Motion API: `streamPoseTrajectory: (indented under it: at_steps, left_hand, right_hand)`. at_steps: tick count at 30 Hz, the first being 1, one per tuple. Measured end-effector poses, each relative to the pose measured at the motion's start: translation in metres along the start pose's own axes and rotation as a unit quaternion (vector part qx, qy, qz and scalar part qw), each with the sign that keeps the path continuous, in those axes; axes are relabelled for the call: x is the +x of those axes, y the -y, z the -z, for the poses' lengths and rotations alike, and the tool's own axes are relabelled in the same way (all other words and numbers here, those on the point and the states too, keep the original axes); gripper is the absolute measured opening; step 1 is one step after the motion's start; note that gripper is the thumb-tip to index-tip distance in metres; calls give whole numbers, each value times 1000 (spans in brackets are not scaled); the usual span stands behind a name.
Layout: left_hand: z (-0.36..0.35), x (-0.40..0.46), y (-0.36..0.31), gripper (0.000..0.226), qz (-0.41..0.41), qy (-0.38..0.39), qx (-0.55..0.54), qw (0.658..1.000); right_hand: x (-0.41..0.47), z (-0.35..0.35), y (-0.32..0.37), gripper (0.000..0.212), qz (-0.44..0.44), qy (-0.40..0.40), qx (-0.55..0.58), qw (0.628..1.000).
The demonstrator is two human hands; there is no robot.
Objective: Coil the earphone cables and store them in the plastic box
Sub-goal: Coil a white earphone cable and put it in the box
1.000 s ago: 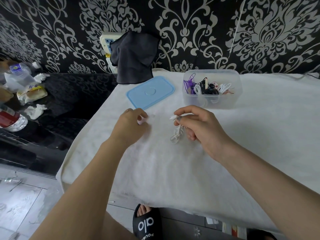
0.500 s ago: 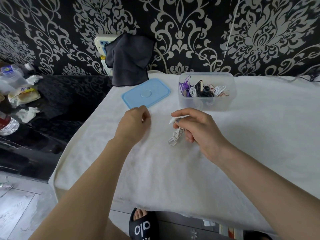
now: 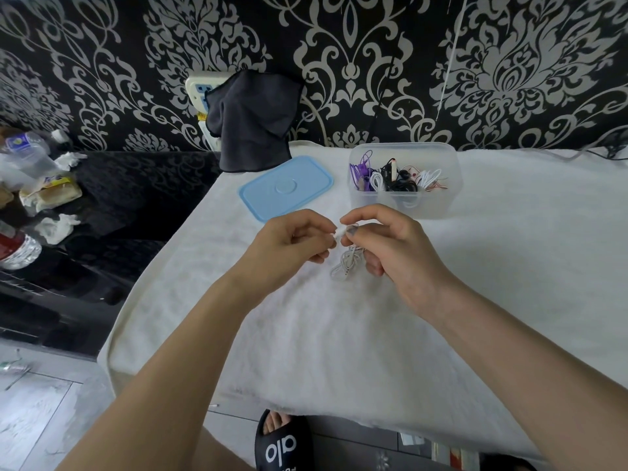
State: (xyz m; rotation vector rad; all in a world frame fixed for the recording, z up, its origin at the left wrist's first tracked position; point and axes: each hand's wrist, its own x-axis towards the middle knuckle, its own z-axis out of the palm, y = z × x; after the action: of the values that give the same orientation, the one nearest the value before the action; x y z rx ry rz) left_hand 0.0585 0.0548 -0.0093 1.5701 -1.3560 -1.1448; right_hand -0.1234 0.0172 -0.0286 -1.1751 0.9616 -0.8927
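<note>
A white earphone cable hangs in a loose bundle over the white cloth. My right hand pinches its upper end between thumb and forefinger. My left hand is right beside it, fingers curled, pinching the white tip of the same cable. The clear plastic box stands behind my hands and holds several coiled cables in purple, black and white. Its blue lid lies flat to the left of it.
The table carries a white cloth. A dark cloth hangs against the patterned wall over a socket. A black counter on the left holds bottles, food packs and tissues. A slippered foot shows below the table edge.
My left hand has moved right and now meets my right hand at the cable's tip. The right hand with the cable bundle has stayed about where it was.
</note>
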Motion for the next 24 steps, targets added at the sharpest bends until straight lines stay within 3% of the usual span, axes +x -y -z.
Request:
streamPoseTrajectory:
  at_steps: [24]
  left_hand:
    - [-1, -3, -7, 15, -1, -6, 4, 1000]
  right_hand:
    - [-4, 2, 1, 10, 64, 11, -76, 995]
